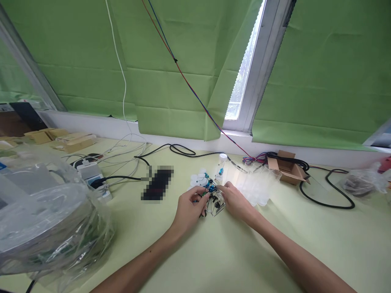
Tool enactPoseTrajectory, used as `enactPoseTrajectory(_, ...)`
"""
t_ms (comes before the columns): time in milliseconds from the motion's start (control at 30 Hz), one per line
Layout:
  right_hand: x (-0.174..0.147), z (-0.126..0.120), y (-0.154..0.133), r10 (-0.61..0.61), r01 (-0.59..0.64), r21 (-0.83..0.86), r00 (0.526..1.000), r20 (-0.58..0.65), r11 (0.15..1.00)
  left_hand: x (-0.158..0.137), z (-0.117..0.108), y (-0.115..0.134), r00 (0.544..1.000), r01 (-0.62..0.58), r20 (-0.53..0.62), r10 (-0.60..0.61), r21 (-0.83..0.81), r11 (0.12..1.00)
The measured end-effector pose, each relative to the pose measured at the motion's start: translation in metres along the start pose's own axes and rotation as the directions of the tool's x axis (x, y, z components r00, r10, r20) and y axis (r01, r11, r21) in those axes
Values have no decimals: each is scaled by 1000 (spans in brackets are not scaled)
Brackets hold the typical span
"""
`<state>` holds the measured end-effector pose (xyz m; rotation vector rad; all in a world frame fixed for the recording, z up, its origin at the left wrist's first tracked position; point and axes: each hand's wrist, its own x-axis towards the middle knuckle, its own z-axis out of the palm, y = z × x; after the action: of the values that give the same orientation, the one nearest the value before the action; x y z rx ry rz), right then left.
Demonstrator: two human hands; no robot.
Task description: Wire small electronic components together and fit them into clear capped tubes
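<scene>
A loose pile of small electronic parts [216, 203] lies on the table between my hands, with blue, black and silvery pieces and thin wire leads. My left hand [190, 205] is at its left side, thumb and fingers curled in toward each other; anything between the fingertips is too small to make out. From the right, my right hand [234, 200] reaches in with the index finger at a blue part [211, 188] and the other fingers folded. Behind the pile are white round lids [195, 180] and a clear tube with a white cap [222, 158] beside another blue part.
Several clear plastic tubes [259, 189] lie right of the pile, before an open cardboard box [285, 169]. A pixelated dark object [157, 184] lies left. A bagged spool [45, 219] fills the left front, near a power strip [94, 179]. Black cables [332, 206] run along the back.
</scene>
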<state>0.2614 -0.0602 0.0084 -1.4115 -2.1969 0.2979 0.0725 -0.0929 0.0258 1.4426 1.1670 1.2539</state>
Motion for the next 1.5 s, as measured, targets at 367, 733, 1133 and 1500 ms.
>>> enactPoseTrajectory(367, 0, -8, -13, 15, -8, -99, 997, 79, 995, 8, -9, 4, 998, -40, -43, 40, -16, 999)
enactPoseTrajectory(733, 3, -23, -16, 8, 42, -274, 984, 180, 961, 11, -13, 3, 997, -61, -51, 61, -10, 998)
enactPoseTrajectory(1133, 2, -18, -18, -133, 165, -216, 978, 158, 962, 12, -14, 8, 996, -68, -65, 66, -21, 997)
enactPoseTrajectory(1500, 9, -7, -20, -202, 221, -196, 973, 114, 955, 11, -13, 4, 996, -65, -55, 64, -20, 998)
